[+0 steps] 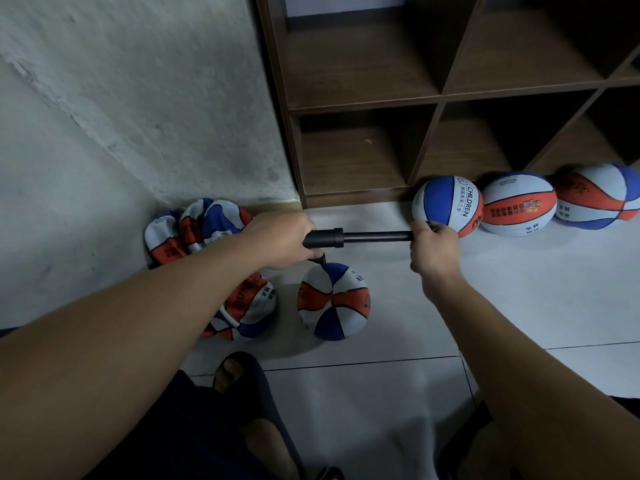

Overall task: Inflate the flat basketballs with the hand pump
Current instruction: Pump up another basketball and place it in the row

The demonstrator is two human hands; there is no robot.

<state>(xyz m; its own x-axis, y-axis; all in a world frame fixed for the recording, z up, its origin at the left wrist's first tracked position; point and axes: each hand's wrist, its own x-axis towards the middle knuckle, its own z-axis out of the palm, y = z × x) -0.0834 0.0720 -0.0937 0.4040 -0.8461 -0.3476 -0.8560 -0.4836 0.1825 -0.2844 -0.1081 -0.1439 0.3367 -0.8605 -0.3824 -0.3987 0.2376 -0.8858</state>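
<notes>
Left hand [280,240] curled round pump [356,238] barrel. Right hand [433,249] gripping the handle, rod extended. Hose meets the part-filled ball [334,301] on the floor [381,393], just below.

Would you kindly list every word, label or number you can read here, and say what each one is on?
"CHILDREN": on the round ball nearest the shelf, printed sideways.
Small characters beside "CHILDREN": too small to read.
Orange band print on the middle ball: blurred, unreadable.
Lettering on the ball on the pump: cut off, unreadable.
Print on the flat balls: unreadable.
</notes>
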